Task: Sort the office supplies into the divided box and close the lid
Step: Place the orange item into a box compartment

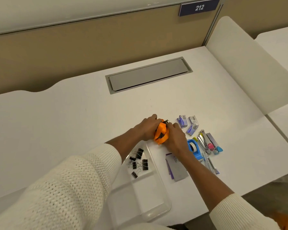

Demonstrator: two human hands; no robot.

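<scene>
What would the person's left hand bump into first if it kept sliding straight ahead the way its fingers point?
Probably nothing soon: the left hand, gripping the orange strap bundle, points up-right over bare desk. Farther along lies the grey cable hatch, flush with the surface.

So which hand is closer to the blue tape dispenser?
The right hand. It sits right beside the blue tape dispenser, nearly touching its left edge. The left hand is farther away, on the other side of the orange lanyard both hands hold.

A: Clear divided box (150,195), lid open, at desk's near edge. Black binder clips (138,161) in its far-left compartment.

B: Orange lanyard (160,134) bunched above box's far end. Staple boxes (188,123), staplers (206,143), blue tape dispenser (194,151) lie right.
</scene>
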